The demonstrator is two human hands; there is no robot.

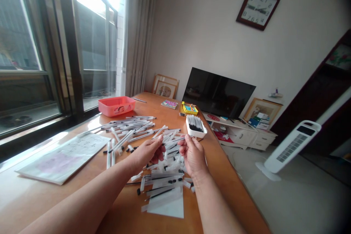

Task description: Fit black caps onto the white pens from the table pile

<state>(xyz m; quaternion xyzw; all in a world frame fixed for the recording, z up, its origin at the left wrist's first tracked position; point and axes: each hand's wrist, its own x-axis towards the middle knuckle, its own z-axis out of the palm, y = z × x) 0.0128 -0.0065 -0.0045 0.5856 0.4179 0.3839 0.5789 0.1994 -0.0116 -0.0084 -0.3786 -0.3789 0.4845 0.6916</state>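
White plastic pens are lying heaped on the near tabletop, within easy reach. Just above them the left hand and right hand are hovering, fingers curling closed, each apparently pinching one end of a single pen, keeping it level between them; a filled white tray is sitting just beyond
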